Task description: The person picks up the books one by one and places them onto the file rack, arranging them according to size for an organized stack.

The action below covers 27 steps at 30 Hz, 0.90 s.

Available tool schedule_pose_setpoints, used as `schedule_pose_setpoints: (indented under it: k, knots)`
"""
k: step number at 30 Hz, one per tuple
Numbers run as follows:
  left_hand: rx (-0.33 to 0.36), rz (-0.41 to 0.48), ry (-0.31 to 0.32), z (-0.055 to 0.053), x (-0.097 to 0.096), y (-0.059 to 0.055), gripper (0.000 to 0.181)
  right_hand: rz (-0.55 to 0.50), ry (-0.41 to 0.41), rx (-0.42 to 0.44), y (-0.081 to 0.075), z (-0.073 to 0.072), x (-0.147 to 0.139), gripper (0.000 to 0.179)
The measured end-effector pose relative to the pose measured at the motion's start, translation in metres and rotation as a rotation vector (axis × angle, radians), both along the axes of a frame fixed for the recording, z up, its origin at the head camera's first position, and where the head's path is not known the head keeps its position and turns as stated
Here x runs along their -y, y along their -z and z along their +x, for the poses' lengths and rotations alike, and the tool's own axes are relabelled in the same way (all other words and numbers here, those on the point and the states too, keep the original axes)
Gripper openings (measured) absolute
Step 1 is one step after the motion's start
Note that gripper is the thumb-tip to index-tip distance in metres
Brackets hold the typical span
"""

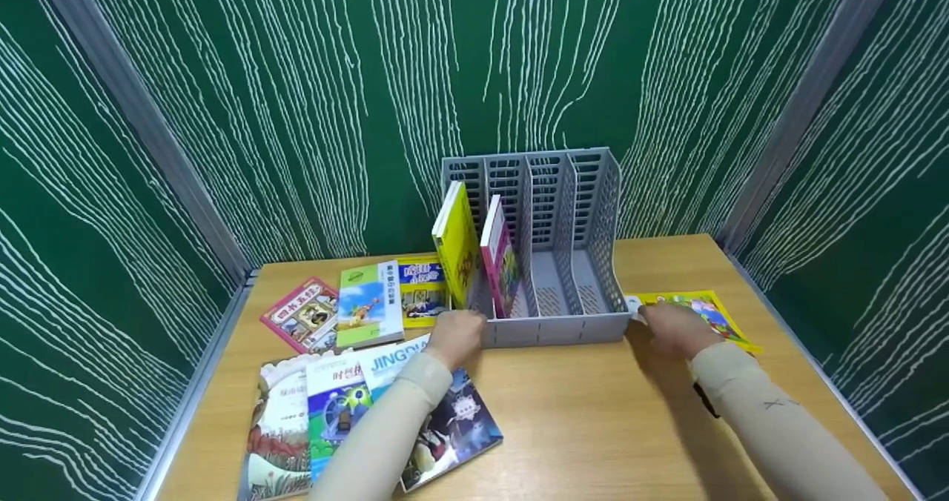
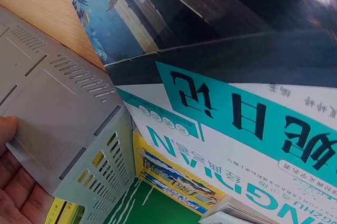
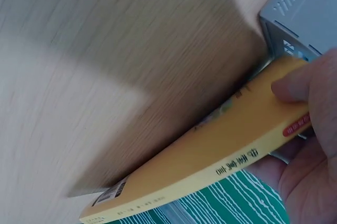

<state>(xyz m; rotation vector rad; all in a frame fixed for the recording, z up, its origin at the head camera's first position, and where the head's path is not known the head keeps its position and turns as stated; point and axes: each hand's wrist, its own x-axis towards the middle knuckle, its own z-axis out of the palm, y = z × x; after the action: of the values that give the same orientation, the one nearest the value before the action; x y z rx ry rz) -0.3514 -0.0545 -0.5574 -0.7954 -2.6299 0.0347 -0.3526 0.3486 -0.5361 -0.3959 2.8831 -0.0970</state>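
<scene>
White-streaked green walls [image 1: 471, 127] frame a table [image 1: 578, 419]. Near its right edge, the right hand [image 1: 675, 328] pinches a yellow book [image 1: 715, 313] pointing lengthwise away from a gray rack [image 1: 567, 330]; the left hand [image 1: 457, 335] grips the rack's front.

2 hands [image 1: 457, 336] [image 1: 675, 328] well apart

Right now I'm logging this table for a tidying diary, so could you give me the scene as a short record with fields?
left hand: holds the front edge of the gray rack
right hand: pinches an orange-yellow book, right of the rack
rack contents: yellow book in leftmost slot, pink book in the next
loose books: six visible, left and front-left of the rack, some overlapping
</scene>
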Motion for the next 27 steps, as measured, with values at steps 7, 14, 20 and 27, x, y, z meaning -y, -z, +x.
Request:
schedule_pose_setpoints:
  k: [7,14,20,27]
  knots:
    - [-0.010,-0.016,-0.012,0.000,0.001,0.000,0.015,-0.028,0.066,-0.112,-0.013,-0.001,0.000,0.029]
    - [0.036,-0.023,-0.020,0.000,0.001,-0.002,0.016,-0.102,0.112,-0.196,-0.030,-0.001,-0.001,0.021]
    - [0.027,-0.043,-0.028,0.000,0.000,-0.003,0.018,-0.221,0.171,-0.277,-0.040,0.000,0.000,0.031]
    - [0.013,-0.027,-0.018,0.001,-0.002,0.000,0.018,-0.363,0.287,-0.303,-0.053,0.004,0.003,0.043]
